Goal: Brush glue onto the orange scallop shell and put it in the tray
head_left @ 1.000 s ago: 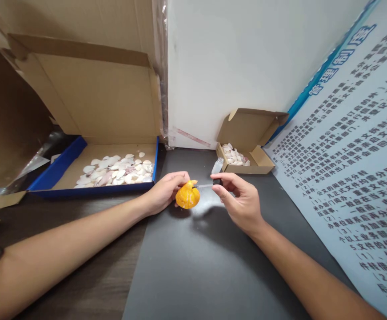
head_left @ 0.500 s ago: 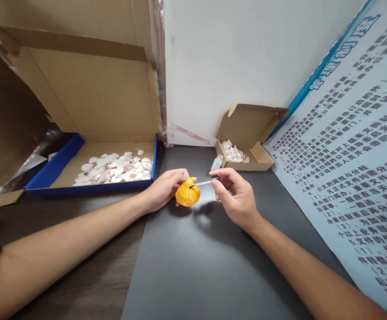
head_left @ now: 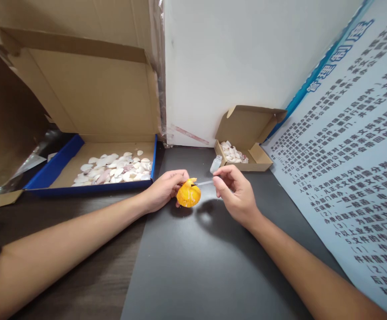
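An orange-yellow scallop shell (head_left: 188,195) with white glossy streaks is pinched at its far left edge by my left hand (head_left: 166,189), whose fingertips are partly hidden behind it. Between the thumb and index finger of my right hand (head_left: 235,191) is a thin clear stick (head_left: 205,182). Its far end meets the top of the shell, near a small dark mark. Just beyond my right fingertips stands a small clear bottle (head_left: 216,164), slightly tilted in the view. Both hands are a little above the dark grey mat (head_left: 180,266).
An open blue-sided box (head_left: 89,190) with many pale shells (head_left: 113,169) lies at the left. A smaller open cardboard box (head_left: 249,167) of shells stands at the back right. A white panel (head_left: 246,58) rises behind, and a printed poster (head_left: 356,178) leans along the right.
My right hand has drawn its fingers in a little, and the stick has shifted slightly at the shell. The shell has tilted a bit, showing more white streaks.
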A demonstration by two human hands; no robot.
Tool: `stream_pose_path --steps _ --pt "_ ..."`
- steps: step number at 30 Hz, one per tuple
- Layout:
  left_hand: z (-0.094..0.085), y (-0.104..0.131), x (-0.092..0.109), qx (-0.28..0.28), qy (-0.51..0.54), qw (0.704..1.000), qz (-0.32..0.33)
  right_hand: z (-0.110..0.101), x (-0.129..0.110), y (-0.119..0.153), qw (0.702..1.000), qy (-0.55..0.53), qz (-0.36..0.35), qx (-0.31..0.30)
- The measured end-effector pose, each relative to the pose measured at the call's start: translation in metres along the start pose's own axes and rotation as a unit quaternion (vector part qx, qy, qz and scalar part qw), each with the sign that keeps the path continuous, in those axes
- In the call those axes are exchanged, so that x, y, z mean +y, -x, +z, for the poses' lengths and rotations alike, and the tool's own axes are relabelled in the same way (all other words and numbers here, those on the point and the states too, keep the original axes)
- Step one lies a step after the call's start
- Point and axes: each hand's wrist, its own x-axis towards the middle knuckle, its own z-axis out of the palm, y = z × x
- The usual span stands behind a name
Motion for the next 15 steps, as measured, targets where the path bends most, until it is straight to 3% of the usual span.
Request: stream_pose_path --steps 4,11,15 --pt "-0.0004 -0.0001 -0.0001 0.001 0.003 1.000 0.000 -0.0009 -0.0041 0.0002 0.998 0.043 -0.008 -0.047" --pt "0.0005 0.0012 0.0016 0.003 -0.003 1.000 0.001 0.0032 -0.0043 0.0005 1.000 -0.010 0.017 -0.009" --pt "0.0010 0.0008 0.0018 0.004 -0.005 1.000 0.002 0.0024 -0.0055 0.0015 0.999 0.011 0.007 -0.045"
